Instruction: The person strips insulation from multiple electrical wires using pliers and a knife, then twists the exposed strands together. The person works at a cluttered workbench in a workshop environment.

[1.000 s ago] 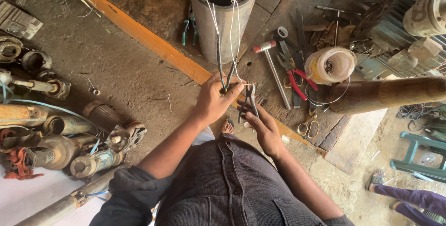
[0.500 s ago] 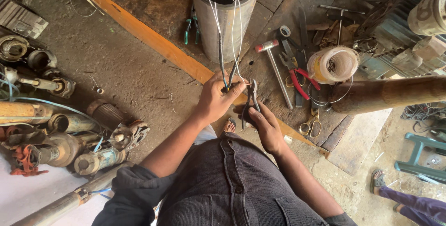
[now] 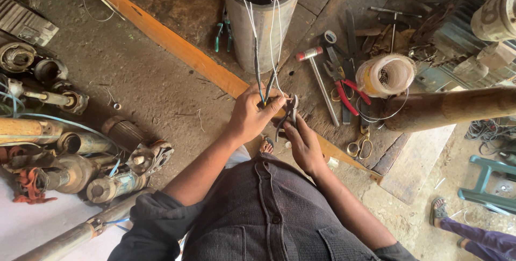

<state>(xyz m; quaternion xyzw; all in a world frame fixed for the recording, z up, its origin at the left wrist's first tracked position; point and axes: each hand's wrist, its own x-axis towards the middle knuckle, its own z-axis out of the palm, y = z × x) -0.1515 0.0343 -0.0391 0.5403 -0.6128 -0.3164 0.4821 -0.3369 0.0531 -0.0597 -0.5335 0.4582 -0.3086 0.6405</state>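
A small bundle of thin wires point(image 3: 264, 86), dark and pale-sheathed, is seen running down from the open mouth of a tall grey metal cylinder point(image 3: 258, 24) to just in front of the person's chest. The wires are pinched at their lower ends by the left hand point(image 3: 252, 113), its fingers closed tightly round them. A pair of dark-handled pliers point(image 3: 287, 115) is gripped in the right hand point(image 3: 303, 145), fingers curled about the handles and the nose set against the wire ends; whether the nose is biting on a wire cannot be made out.

At least three wires can be counted. On the worn wooden board point(image 3: 317, 3) are laid one hammer point(image 3: 318, 81) with a steel shaft, one pair of red-handled pliers point(image 3: 344, 86), one pair of scissors point(image 3: 359, 144) and one spool of pale thread point(image 3: 386, 74).
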